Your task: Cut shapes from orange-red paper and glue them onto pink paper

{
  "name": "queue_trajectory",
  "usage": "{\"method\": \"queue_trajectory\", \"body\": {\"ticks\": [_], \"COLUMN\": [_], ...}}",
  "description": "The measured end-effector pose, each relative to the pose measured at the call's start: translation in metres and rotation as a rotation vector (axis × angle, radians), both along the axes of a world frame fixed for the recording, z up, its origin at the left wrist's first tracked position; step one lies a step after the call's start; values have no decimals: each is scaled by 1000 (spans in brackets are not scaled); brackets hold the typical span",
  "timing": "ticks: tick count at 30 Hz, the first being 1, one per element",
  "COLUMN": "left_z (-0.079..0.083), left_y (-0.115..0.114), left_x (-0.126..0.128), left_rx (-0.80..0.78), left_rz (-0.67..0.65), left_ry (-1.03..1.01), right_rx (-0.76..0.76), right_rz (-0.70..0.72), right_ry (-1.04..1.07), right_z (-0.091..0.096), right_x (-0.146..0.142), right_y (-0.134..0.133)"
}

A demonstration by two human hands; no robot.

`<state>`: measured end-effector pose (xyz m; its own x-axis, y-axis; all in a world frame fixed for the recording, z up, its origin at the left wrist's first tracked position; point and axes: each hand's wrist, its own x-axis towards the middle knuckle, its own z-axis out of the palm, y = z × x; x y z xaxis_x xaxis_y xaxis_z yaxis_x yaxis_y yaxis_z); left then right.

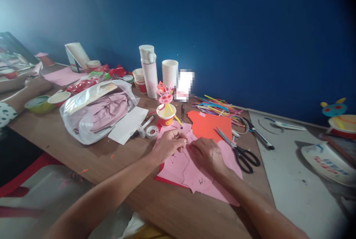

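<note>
My left hand [171, 143] is closed in a pinch above pink paper [201, 185]; what its fingertips hold is too small to make out. Close beside it, my right hand [209, 154] rests over the same paper, its fingers curled and their tips partly hidden. Pen outlines run across the pink sheet, whose edge is cut unevenly. Just beyond my hands stands a paper cup [167, 119] with a pink animal face [166, 98] and yellow strips fixed to it. Orange paper [213, 125] lies past my right hand, with black-handled scissors [244, 157] to the right.
Left of my hands are a tape roll [152, 131], a white card [129, 124] and a plastic bag [97, 114]. A bottle [149, 75], stacked cups [170, 71] and colourful sticks [215, 106] stand or lie near the blue wall. Another person's arm [30, 92] reaches in at far left.
</note>
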<state>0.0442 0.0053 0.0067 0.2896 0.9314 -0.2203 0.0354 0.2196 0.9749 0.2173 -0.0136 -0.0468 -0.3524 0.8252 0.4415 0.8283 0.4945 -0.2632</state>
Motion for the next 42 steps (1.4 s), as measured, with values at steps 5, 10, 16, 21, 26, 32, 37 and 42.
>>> {"method": "queue_trajectory", "body": {"ticks": [5,10,16,21,26,32,37,42], "left_z": [1,-14,-15,-14,-14,-11,-14,-14], "left_y": [-3,1,-2,-5,-11,-18,-20,-21], "left_x": [-21,-25,-22,-31,-31,-30,-32,-31], "left_rx": [-20,-37,-41,-14,50,104,141,194], "left_rz": [26,37,36,43,-4,-94,-153,-167], "left_ry": [81,21,-4,28,67,139,139,74], "right_rx": [-25,-47,-58,-59,-50,-54,-66,-79], "right_rz": [22,1,-7,-3,-6,-4,1,-14], "right_ry": [5,9,18,28,32,43,68,132], "right_z": [-3,-3,-4,-5,-2,-3,-4,3], "right_x": [3,4,3,4,3,3,3,3], "right_y": [2,3,3,3,3,3,3,3]}}
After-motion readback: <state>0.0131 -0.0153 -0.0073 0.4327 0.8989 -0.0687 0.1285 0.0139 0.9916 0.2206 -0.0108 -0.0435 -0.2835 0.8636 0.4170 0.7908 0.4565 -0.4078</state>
